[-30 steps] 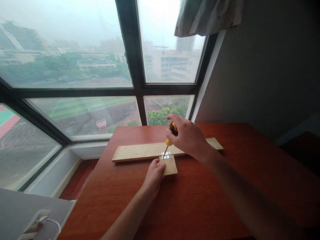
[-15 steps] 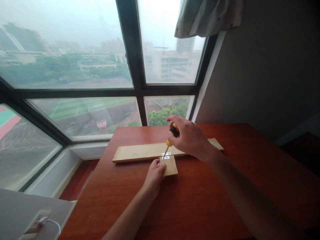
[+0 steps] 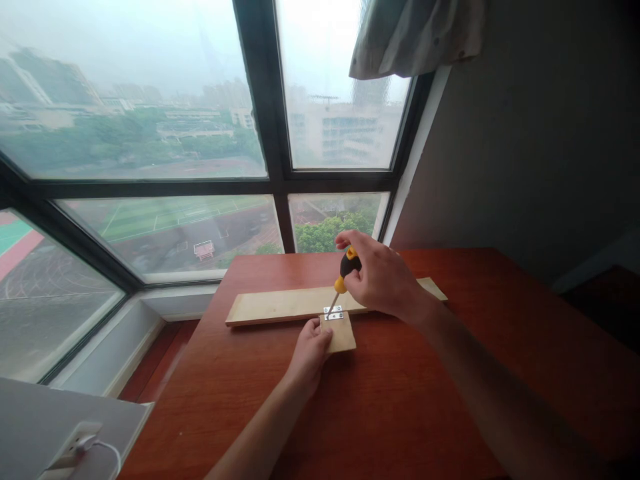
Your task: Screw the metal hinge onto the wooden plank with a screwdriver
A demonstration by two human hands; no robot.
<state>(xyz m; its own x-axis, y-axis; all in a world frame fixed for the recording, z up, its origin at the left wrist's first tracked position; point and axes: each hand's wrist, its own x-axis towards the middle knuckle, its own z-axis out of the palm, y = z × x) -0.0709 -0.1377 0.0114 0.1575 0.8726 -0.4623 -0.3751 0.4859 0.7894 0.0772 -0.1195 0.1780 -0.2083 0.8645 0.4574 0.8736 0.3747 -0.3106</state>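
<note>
A long pale wooden board [image 3: 280,305] lies across the reddish table [image 3: 400,393]. A small wooden block [image 3: 343,335] butts against its near edge, and a small metal hinge [image 3: 333,313] spans the joint. My right hand [image 3: 383,277] grips a yellow-and-black screwdriver [image 3: 345,270], whose tip rests on the hinge. My left hand [image 3: 310,350] presses on the left edge of the small block.
A large dark-framed window [image 3: 260,133] rises just behind the table. A grey wall [image 3: 525,133] stands on the right, with a curtain [image 3: 415,33] bunched above. A white socket with a plugged cable [image 3: 80,443] sits at the lower left.
My right hand has turned slightly on the screwdriver handle, showing more of it. The boards, hinge and left hand have stayed in place.
</note>
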